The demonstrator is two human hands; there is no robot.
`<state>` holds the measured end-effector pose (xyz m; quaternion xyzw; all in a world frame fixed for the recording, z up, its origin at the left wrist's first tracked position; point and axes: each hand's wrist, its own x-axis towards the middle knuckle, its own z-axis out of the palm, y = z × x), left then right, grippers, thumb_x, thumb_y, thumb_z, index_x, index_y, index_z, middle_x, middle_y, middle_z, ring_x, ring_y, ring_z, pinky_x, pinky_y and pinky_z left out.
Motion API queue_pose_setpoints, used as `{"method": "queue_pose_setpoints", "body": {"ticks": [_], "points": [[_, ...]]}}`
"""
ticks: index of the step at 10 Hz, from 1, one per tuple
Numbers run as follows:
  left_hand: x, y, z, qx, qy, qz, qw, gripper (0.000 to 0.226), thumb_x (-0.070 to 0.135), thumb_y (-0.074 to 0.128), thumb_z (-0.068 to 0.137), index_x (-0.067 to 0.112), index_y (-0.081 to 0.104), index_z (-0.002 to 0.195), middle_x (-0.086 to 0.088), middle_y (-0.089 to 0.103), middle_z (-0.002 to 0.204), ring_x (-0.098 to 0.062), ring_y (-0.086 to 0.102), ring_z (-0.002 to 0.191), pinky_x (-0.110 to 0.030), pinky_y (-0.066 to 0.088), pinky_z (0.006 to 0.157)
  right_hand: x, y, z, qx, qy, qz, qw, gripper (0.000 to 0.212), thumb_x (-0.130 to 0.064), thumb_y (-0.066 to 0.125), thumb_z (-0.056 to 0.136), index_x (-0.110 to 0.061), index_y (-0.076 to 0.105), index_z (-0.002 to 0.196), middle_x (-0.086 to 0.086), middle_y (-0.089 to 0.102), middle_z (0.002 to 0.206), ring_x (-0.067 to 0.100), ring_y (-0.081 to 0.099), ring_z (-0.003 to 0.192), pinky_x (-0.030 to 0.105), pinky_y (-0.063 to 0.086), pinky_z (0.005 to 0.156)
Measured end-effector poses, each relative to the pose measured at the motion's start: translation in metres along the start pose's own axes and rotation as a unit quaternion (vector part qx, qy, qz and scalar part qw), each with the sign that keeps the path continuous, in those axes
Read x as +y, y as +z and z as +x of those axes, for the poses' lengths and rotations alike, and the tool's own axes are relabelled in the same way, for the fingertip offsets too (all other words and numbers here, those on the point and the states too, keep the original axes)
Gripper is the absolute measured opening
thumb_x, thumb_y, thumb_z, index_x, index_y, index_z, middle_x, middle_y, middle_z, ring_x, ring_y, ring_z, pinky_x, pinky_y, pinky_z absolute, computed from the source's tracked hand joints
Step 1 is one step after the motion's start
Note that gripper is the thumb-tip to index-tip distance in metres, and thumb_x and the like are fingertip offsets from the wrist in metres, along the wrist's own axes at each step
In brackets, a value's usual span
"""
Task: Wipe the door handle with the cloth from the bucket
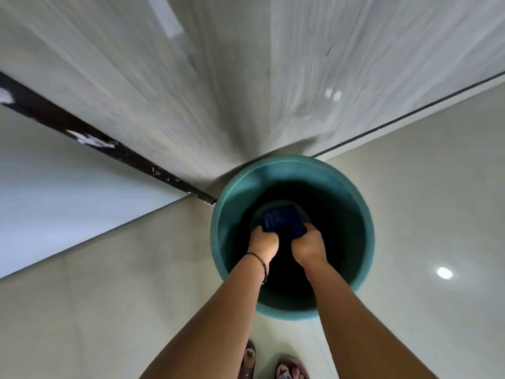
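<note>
A teal bucket (366,222) stands on the pale floor directly below me. Inside it, low down, a dark blue cloth (282,220) is bunched up. My left hand (263,243) grips the cloth's left side and my right hand (308,246) grips its right side, both reaching down into the bucket. A thin dark bracelet circles my left wrist. The door handle is not in view.
A white wood-grain panel (246,77), blurred, rises just behind the bucket. A dark strip (109,149) runs along its left base and a thin dark line (410,119) on the right. Glossy floor tiles (423,214) surround the bucket. My sandalled feet (273,365) stand close before it.
</note>
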<state>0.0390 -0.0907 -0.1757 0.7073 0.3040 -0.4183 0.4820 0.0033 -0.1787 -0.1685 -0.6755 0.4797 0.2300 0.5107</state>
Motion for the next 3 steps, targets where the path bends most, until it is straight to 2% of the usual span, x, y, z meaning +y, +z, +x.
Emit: {"method": "queue_pose_setpoints", "body": {"ticks": [1, 2, 3], "points": [[-0.002, 0.006, 0.016, 0.012, -0.004, 0.029, 0.999, 0.044, -0.007, 0.039, 0.087, -0.001, 0.052, 0.129, -0.022, 0.059, 0.126, -0.035, 0.056, 0.116, -0.038, 0.045, 0.098, 0.006, 0.004, 0.023, -0.008, 0.017, 0.021, 1.0, 0.051, 0.011, 0.045, 0.085, -0.002, 0.048, 0.134, 0.024, 0.061, 0.121, 0.039, 0.059, 0.11, 0.034, 0.047, 0.087], [-0.001, 0.0, 0.006, 0.026, -0.011, 0.025, 0.999, 0.041, 0.0, 0.041, 0.091, 0.002, 0.049, 0.132, -0.016, 0.06, 0.122, -0.032, 0.058, 0.111, -0.038, 0.046, 0.099, 0.011, 0.001, 0.019, -0.003, 0.033, 0.033, 0.999, 0.056, 0.006, 0.049, 0.085, -0.006, 0.044, 0.139, 0.023, 0.06, 0.125, 0.039, 0.059, 0.113, 0.04, 0.049, 0.099], [0.008, -0.014, -0.037, 0.013, 0.013, -0.028, 0.999, 0.042, -0.002, 0.045, 0.093, 0.005, 0.044, 0.134, -0.002, 0.056, 0.1, -0.018, 0.054, 0.09, -0.026, 0.043, 0.084, 0.011, -0.009, -0.006, 0.0, 0.032, 0.037, 0.999, 0.048, 0.002, 0.052, 0.087, -0.007, 0.05, 0.134, 0.018, 0.062, 0.122, 0.034, 0.06, 0.107, 0.045, 0.048, 0.101]]}}
